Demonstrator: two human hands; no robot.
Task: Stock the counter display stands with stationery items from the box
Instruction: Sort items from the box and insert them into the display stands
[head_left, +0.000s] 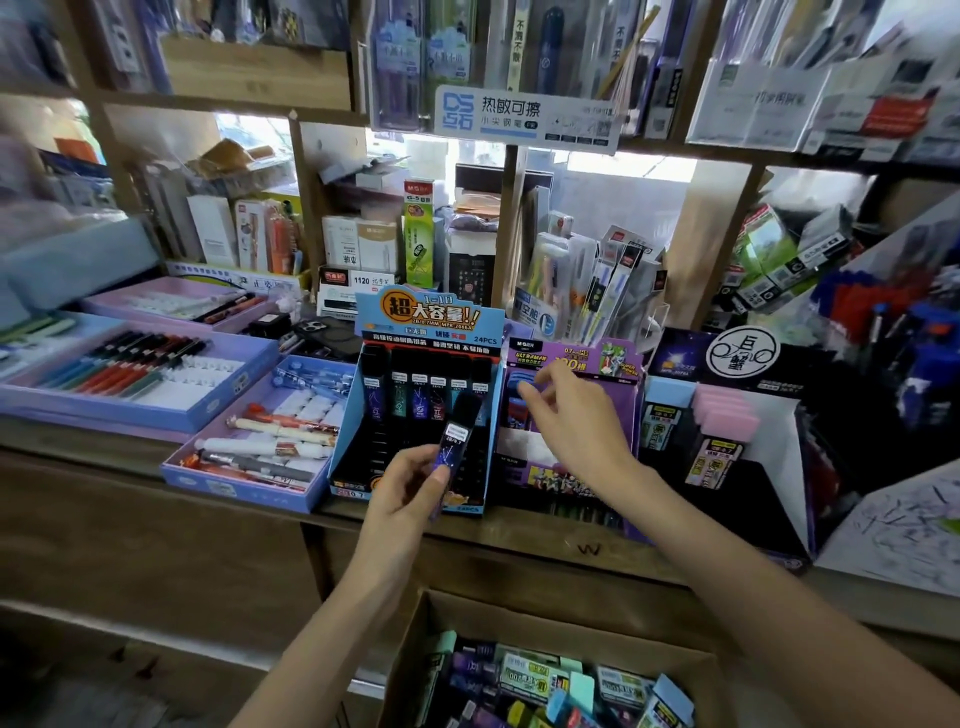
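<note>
Left hand: pinches one dark lead case by its lower end, tilted, just in front of the blue display stand, whose back row holds similar cases upright. Right hand: fingers loosely spread, holding nothing, over the purple display stand, with blue packs at its fingertips. Cardboard box, below both hands: mixed small packs. Black stand, right of the right hand: pink-capped cases.

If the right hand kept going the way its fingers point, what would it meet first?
Probably the blue packs in the purple display stand, just beyond the right hand; depth is unclear.
</note>
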